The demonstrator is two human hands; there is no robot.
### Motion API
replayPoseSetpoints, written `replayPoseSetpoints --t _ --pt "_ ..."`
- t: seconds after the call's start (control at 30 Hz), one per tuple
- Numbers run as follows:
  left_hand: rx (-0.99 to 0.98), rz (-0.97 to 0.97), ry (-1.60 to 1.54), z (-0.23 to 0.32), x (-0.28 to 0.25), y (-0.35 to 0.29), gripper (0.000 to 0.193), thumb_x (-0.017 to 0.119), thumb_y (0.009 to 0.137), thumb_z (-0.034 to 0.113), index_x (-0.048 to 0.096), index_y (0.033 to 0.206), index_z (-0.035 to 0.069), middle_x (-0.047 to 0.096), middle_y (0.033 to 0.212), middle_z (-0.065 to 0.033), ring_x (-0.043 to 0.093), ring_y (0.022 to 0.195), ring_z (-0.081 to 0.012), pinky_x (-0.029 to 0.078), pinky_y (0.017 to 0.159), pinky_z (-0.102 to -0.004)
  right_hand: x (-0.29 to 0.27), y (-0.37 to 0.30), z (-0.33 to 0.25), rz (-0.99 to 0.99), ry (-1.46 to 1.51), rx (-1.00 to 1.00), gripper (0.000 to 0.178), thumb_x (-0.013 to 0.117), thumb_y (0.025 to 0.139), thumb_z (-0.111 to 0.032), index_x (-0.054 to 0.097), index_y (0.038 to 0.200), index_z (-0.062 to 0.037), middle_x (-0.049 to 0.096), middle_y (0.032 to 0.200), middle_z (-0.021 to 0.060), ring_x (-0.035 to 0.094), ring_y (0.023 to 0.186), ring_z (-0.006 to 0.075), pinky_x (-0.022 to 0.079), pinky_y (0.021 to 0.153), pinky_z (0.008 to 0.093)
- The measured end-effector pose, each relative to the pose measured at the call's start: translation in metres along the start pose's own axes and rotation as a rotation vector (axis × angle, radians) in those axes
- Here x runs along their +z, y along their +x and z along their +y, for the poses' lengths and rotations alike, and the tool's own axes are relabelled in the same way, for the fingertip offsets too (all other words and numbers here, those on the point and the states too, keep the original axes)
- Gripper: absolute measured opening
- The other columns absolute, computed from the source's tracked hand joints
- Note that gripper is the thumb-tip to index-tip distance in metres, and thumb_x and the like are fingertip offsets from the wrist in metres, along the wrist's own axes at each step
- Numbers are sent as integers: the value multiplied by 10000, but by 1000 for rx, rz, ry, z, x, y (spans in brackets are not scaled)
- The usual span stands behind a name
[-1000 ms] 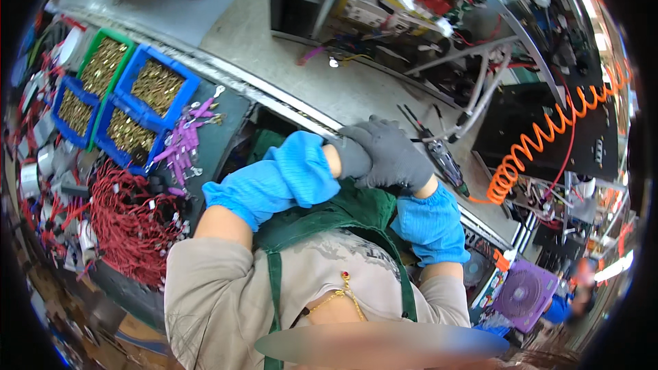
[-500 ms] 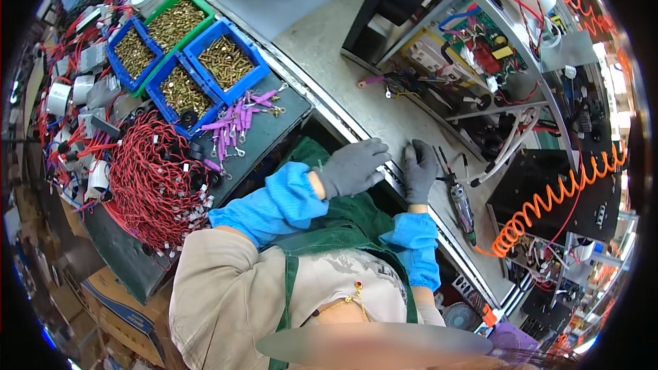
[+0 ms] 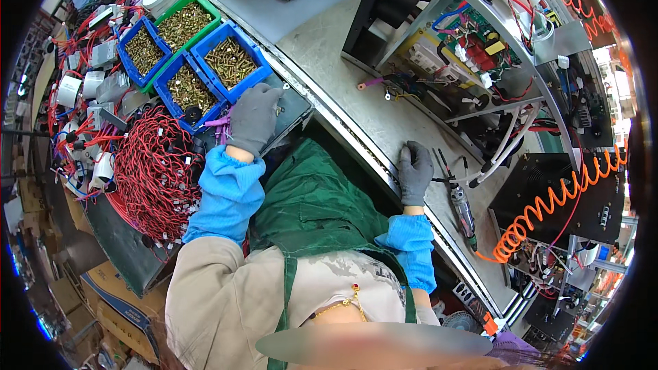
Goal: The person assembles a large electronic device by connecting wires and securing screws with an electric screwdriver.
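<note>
Upper left, left hand [image 3: 252, 118] spreads open over purple ties [image 3: 221, 123], gripping nothing; right hand [image 3: 415, 171], loosely curled and empty, rests on the bench edge [image 3: 356, 140]. Red wires [image 3: 154, 171] nearby could snag that sleeve.

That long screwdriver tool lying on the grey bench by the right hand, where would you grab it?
Probably around the thick barrel of the power screwdriver, coming down from above. It lies flat on the bench, thin tip pointing away from the person, and the wide middle gives the fullest hold. The right hand rests just to its left; the orange coiled hose trails from the near end.
</note>
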State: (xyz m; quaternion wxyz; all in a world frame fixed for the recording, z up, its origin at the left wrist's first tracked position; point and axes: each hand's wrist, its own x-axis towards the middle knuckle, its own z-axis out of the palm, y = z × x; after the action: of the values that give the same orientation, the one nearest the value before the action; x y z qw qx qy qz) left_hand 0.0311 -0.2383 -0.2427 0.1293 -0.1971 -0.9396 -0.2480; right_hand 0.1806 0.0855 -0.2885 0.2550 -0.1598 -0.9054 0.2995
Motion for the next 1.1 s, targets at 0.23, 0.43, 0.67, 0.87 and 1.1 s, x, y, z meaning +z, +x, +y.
replayPoseSetpoints --t 0.23,0.43,0.67,0.87,1.1 --pt "-21 -173 26 8 -18 0 101 581 805 169 664 858 144 621 861 -91 600 815 -315 492 689 -414 -2 -2 1 1 17 -5 164 599 809 -162 640 927 -56 629 874 137 611 801 312 480 710 376" --pt "51 -46 102 16 7 -16 108 567 797 145 641 872 120 606 829 -102 597 806 -314 484 677 -428 -4 -4 6 15 -4 -7 159 588 815 -163 638 927 -61 629 873 142 612 809 316 480 713 382" --pt "-82 -8 -539 46 -9 -4 193 584 816 44 611 1007 41 603 871 -102 588 758 -220 478 684 -333 -6 -1 -13 27 147 137 212 602 811 -189 643 957 -41 640 892 138 627 824 288 483 724 353" --pt "-426 -762 -1669 125 39 1 531 556 834 4 382 1335 -19 545 906 -76 514 763 -124 428 676 -230 -49 18 -91 -351 505 113 271 603 820 -170 642 1050 -32 634 874 113 597 796 229 462 724 316" --pt "-418 -886 -1613 147 74 4 474 557 897 103 401 1324 -31 564 919 -62 513 708 -80 425 622 -197 -47 17 -64 -350 558 198 204 637 806 -114 647 985 -16 609 796 72 569 748 125 456 670 264"
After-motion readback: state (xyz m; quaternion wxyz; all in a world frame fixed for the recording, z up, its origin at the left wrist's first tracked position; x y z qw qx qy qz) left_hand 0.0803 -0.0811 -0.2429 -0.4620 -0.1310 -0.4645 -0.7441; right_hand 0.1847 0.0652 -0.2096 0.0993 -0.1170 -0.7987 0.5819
